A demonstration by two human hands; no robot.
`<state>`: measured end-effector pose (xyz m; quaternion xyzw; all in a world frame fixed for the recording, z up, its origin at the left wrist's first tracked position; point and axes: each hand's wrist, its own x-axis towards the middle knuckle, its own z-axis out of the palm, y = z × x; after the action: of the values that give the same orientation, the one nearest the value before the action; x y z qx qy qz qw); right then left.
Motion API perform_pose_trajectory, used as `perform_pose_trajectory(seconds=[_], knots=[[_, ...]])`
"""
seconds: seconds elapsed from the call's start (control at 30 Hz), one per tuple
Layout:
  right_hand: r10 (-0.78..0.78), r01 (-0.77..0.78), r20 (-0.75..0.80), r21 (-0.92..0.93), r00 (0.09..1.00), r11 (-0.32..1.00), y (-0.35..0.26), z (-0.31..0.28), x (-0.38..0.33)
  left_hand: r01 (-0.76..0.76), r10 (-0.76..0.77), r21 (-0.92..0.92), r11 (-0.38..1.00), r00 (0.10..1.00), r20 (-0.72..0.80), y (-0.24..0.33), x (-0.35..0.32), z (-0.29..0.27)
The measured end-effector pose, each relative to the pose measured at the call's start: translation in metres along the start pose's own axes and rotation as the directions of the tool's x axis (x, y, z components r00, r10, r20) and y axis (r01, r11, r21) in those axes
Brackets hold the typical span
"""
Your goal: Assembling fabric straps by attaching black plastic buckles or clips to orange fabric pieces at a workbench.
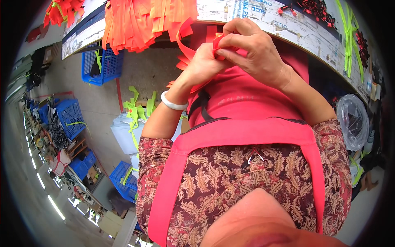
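Note:
Close together at the table's near edge, my left hand (201, 64) and my right hand (257, 51) both grip an orange fabric strip (187, 48). The left fingers are curled round it, and part of the strip trails from that hand. My right thumb and forefinger pinch a small folded part of the orange fabric, whose detail is mostly covered by the fingers. A thick pile of orange strips (131, 24) hangs over the table edge, left of my hands. Below them spreads my red apron (242, 101).
The worn white tabletop (263, 16) carries small black-and-red pieces (314, 12) and yellow-green strips (349, 39) at the right. Blue plastic crates (103, 66) stand on the floor at left, near pale stacked sheets (123, 129). A clear plastic bag (352, 121) is at right.

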<state>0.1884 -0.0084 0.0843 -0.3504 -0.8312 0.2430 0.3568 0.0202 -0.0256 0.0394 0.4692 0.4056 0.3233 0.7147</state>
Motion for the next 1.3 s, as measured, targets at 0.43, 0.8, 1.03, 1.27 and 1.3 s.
perform_pose_trajectory(seconds=[0.43, 0.8, 1.03, 1.27, 1.3], knots=[[0.240, -0.202, -0.070, 0.351, 0.968, 0.914, 0.024, -0.011, -0.010, 0.140, -0.130, -0.169, 0.976, 0.989, 0.067, 0.013, -0.004, -0.018], [0.139, -0.075, -0.162, 0.353, 0.977, 0.933, 0.030, 0.020, -0.024, 0.289, -0.225, -0.445, 0.847, 0.955, 0.193, -0.008, 0.003, -0.019], [0.577, -0.399, 0.028, 0.749, 0.817, 0.529, 0.038, 0.007, -0.025, 0.081, -0.112, -0.250, 0.965, 0.987, -0.112, 0.003, 0.006, -0.040], [0.529, -0.555, 0.275, 0.668, 0.803, 0.496, 0.034, 0.004, -0.025, -0.041, 0.045, 0.021, 0.999, 0.971, -0.235, 0.022, -0.001, -0.042], [0.517, -0.573, 0.301, 0.635, 0.802, 0.518, 0.029, 0.004, -0.023, -0.077, 0.112, 0.177, 0.981, 0.975, -0.194, 0.019, 0.001, -0.029]])
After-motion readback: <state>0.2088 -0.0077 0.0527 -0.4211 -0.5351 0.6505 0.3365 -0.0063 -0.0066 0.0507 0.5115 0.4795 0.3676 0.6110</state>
